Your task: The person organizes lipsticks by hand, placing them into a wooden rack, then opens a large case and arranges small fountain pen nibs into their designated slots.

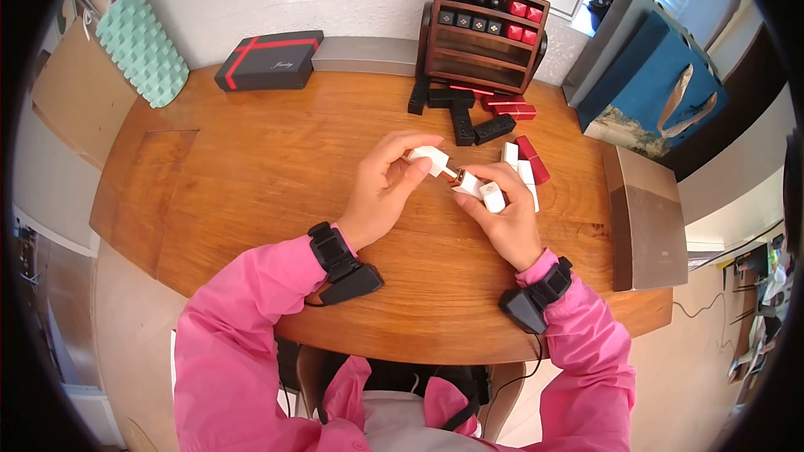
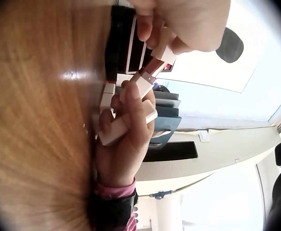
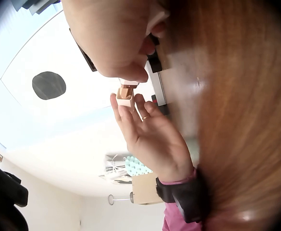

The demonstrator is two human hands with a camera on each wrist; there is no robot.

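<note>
Over the middle of the wooden table, my left hand [image 1: 383,184] pinches one white end [image 1: 429,159] of a lipstick tube between thumb and fingers. My right hand [image 1: 507,222] grips the other white part [image 1: 467,184] of that lipstick. A copper-coloured inner section [image 3: 126,91] shows between the two parts, which stand slightly apart in line. A second white lipstick [image 2: 126,126] lies across the right hand's curled fingers, its square end [image 1: 492,197] facing up in the head view. In the right wrist view, my right hand [image 3: 111,38] hides much of its own part.
Black tubes [image 1: 462,121], red tubes [image 1: 531,159] and white tubes [image 1: 527,180] lie beyond my right hand. Behind them stands a tiered wooden rack [image 1: 481,38] holding black and red ones. A black gift box [image 1: 268,63], brown box [image 1: 645,218] and blue bag [image 1: 653,84] flank the table.
</note>
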